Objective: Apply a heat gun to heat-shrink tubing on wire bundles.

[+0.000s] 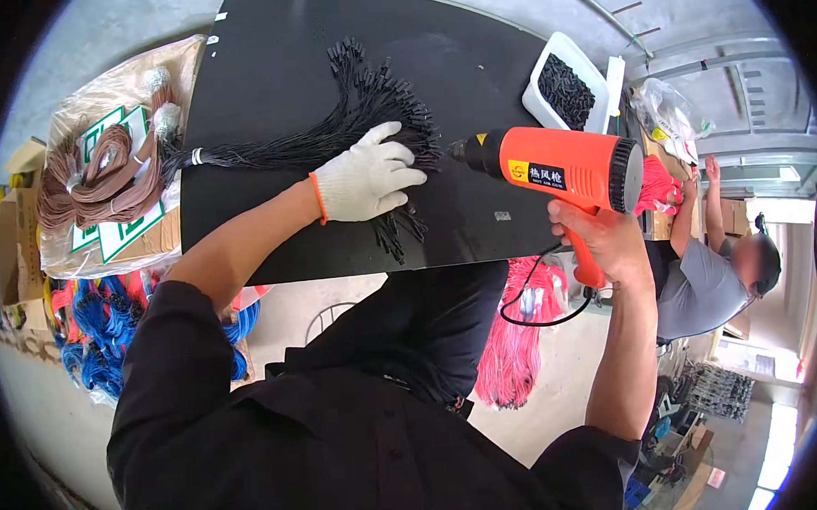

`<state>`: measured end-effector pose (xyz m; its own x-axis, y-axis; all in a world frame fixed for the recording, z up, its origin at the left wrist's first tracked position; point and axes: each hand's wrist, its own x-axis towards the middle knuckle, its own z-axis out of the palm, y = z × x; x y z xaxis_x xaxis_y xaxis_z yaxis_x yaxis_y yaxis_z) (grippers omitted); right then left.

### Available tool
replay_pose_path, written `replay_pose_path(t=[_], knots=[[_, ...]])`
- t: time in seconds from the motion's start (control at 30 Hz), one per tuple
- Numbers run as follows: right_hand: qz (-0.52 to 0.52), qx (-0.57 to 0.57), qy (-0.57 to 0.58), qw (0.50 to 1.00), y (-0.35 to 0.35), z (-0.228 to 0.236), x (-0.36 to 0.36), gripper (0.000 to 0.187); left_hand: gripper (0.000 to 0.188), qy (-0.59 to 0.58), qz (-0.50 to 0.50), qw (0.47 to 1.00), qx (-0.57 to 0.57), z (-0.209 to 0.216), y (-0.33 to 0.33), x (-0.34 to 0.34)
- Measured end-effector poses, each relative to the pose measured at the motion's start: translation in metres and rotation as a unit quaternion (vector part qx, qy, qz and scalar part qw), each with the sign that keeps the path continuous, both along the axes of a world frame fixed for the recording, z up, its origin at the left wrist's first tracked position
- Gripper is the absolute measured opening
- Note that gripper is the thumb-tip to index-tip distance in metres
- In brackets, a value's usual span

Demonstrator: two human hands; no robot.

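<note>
A bundle of thin black cables point(281, 151) lies across the dark table, its many dark-tipped ends fanned out toward the middle. My left hand point(369, 176), in a white knit glove with an orange cuff, rests on the fanned part with its fingers spread. My bare right hand point(599, 237) is wrapped round the handle of an orange heat gun point(550, 165). The gun's dark nozzle points left, close to the cable ends. Part of the bundle is hidden under the glove.
A white tub point(533, 100) of small black pieces stands at the table's far right. Brown cable coils point(95, 182) lie on a wrapped box at left. Blue cable bundles point(98, 337) and pink cables point(512, 360) sit below table height. A co-worker point(706, 283) is at the right.
</note>
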<state>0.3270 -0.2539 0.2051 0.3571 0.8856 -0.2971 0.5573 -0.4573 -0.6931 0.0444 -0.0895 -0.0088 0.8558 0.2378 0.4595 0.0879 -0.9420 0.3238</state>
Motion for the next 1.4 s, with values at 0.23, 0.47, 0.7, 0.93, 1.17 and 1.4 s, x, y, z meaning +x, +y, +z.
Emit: replay_pose_path(t=[0.23,0.47,0.7,0.93,1.17,1.4], knots=[[0.005,0.002,0.002,1.0,0.004,-0.001,0.004,0.026,0.029,-0.2,0.146,0.968,-0.023,0.027,0.01,-0.005],[0.029,-0.016,-0.018,0.999,0.013,0.012,0.001,0.028,0.024,-0.56,0.229,0.786,-0.129,0.145,0.037,-0.011],[0.073,0.014,-0.056,0.996,0.016,0.028,-0.009,0.038,0.048,-0.685,0.143,0.691,-0.181,0.153,0.064,-0.043],[0.051,-0.007,-0.122,0.991,0.005,0.05,-0.003,0.041,0.024,-0.572,0.179,0.714,-0.361,0.149,0.07,-0.044],[-0.01,-0.065,-0.151,0.986,0.0,0.062,-0.021,0.052,0.019,-0.418,0.288,0.814,-0.28,0.156,0.073,-0.044],[-0.035,-0.061,-0.147,0.987,0.01,0.056,-0.039,0.044,0.024,-0.56,0.256,0.749,-0.246,0.167,0.059,-0.05]])
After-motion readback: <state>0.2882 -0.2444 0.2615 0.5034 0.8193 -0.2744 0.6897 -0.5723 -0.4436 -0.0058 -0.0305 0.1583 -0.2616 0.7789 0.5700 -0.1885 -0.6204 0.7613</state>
